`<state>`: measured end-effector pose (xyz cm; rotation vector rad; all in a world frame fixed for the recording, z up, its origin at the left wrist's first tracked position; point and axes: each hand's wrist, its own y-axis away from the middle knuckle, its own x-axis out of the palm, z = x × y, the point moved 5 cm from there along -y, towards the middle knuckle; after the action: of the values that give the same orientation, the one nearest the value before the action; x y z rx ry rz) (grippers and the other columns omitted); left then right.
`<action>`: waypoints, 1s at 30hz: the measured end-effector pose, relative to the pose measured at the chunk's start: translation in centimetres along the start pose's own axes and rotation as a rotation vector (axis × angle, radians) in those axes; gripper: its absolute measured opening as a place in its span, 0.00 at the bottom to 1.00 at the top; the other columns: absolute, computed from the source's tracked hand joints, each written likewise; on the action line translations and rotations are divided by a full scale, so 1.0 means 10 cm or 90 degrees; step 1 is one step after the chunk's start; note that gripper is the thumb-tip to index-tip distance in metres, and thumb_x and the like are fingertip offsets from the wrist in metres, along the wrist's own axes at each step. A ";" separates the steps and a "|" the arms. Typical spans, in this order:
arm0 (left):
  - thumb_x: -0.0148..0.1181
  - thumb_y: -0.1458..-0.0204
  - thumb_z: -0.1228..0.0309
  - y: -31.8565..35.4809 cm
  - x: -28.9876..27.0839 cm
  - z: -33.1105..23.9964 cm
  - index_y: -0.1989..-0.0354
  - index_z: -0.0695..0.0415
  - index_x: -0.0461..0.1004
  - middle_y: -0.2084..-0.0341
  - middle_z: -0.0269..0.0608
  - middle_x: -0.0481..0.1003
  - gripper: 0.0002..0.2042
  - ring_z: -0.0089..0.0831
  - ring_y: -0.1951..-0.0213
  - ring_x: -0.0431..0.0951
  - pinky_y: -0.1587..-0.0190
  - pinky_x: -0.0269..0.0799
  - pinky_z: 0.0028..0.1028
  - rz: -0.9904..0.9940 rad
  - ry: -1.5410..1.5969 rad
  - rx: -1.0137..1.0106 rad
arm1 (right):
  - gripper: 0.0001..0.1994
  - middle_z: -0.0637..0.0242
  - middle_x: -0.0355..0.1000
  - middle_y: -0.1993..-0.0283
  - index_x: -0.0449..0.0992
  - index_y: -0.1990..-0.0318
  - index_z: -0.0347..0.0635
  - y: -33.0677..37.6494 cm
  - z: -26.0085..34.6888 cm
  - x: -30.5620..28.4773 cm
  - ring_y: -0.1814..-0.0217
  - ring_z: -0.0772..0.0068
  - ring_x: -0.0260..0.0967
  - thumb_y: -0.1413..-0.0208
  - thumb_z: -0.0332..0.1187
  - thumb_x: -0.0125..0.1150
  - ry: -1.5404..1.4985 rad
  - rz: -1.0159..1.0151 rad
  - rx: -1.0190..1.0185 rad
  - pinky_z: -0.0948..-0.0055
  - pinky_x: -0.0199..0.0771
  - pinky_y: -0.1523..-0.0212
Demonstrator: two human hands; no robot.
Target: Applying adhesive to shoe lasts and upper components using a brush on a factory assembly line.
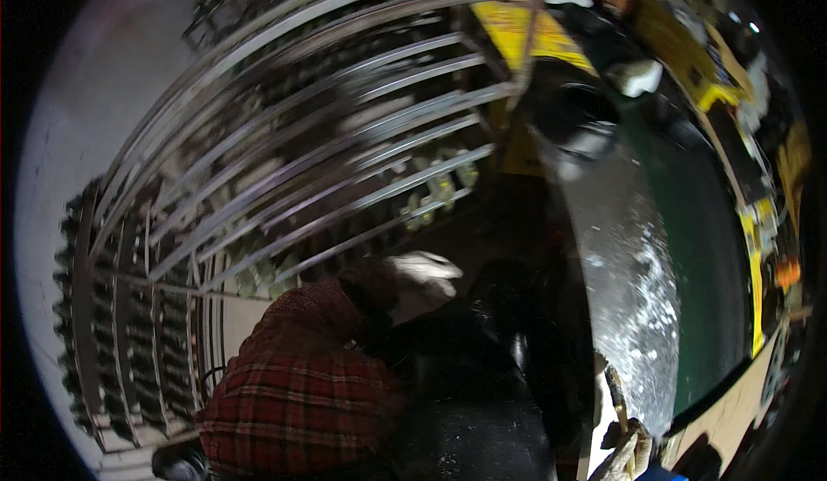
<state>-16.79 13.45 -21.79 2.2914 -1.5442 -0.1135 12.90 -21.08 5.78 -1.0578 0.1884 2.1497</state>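
From the lower edge comes my left arm in a red plaid sleeve. My left hand [424, 269], in a white glove, is in front of the lower bars of a metal rack [379, 149]. It is blurred, and I cannot make out whether its fingers hold anything. Rows of dark and pale small parts, too blurred to name, fill the rack behind the bars. My right hand does not show. Below my left hand the dark clothing on my lap and legs [469, 395] fades into shadow.
On the right runs a grey worktop [624, 283] strewn with white flecks, beside a dark green belt-like strip [706, 300]. A black round container [581, 115] stands at its far end. Beyond it shows another person's white-gloved hand [637, 77]. Worn, stained gloves [627, 455] lie near the front.
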 end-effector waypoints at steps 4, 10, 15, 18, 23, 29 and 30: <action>0.54 0.43 0.62 2.25 -1.46 2.21 0.48 0.57 0.72 0.54 0.41 0.75 0.17 0.33 0.52 0.74 0.49 0.70 0.30 -0.577 -0.036 -0.406 | 0.17 0.56 0.74 0.67 0.72 0.57 0.29 -0.15 0.33 0.23 0.68 0.68 0.70 0.37 0.39 0.47 -0.099 0.017 0.046 0.70 0.71 0.66; 0.53 0.43 0.60 4.32 -2.29 2.36 0.48 0.57 0.72 0.54 0.42 0.75 0.19 0.34 0.51 0.74 0.49 0.70 0.31 -1.028 -0.210 -0.601 | 0.05 0.54 0.74 0.64 0.75 0.62 0.35 -0.23 0.99 0.28 0.66 0.61 0.73 0.46 0.23 0.56 0.214 -0.148 0.017 0.66 0.74 0.63; 0.52 0.43 0.58 4.51 -2.89 2.39 0.48 0.57 0.72 0.53 0.43 0.74 0.20 0.34 0.51 0.74 0.49 0.69 0.32 -1.011 -0.201 -0.652 | 0.12 0.57 0.72 0.59 0.72 0.53 0.33 -0.37 0.78 0.16 0.61 0.68 0.71 0.40 0.30 0.50 0.346 -0.146 -0.181 0.74 0.71 0.59; 0.52 0.43 0.57 4.50 -2.98 2.56 0.48 0.57 0.71 0.53 0.43 0.74 0.20 0.35 0.51 0.74 0.49 0.69 0.33 -0.987 -0.179 -0.688 | 0.13 0.59 0.72 0.59 0.73 0.54 0.30 -0.38 0.94 0.36 0.60 0.71 0.70 0.38 0.32 0.48 0.111 -0.159 -0.007 0.77 0.69 0.57; 0.51 0.44 0.55 4.50 -2.86 2.70 0.48 0.58 0.71 0.52 0.44 0.74 0.22 0.36 0.50 0.73 0.49 0.69 0.33 -0.964 -0.180 -0.724 | 0.13 0.66 0.71 0.65 0.74 0.57 0.33 -0.28 0.96 0.47 0.67 0.79 0.63 0.39 0.35 0.52 0.047 -0.139 0.130 0.81 0.64 0.64; 0.50 0.44 0.53 4.42 -2.83 2.77 0.48 0.58 0.71 0.52 0.46 0.74 0.23 0.37 0.50 0.73 0.49 0.69 0.34 -0.938 -0.198 -0.750 | 0.13 0.69 0.70 0.68 0.74 0.57 0.32 -0.25 1.04 0.51 0.68 0.82 0.63 0.39 0.35 0.52 0.021 -0.171 0.119 0.81 0.64 0.67; 0.50 0.44 0.53 4.40 -2.81 2.78 0.48 0.58 0.71 0.52 0.46 0.74 0.23 0.37 0.50 0.73 0.49 0.68 0.34 -0.939 -0.191 -0.752 | 0.13 0.69 0.70 0.68 0.74 0.57 0.33 -0.28 1.06 0.50 0.68 0.83 0.63 0.39 0.35 0.53 0.064 -0.145 0.085 0.82 0.64 0.67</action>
<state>-74.06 17.29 -36.19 1.7900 0.4828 -1.3073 6.04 -11.94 9.51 -1.0565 0.2429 1.8566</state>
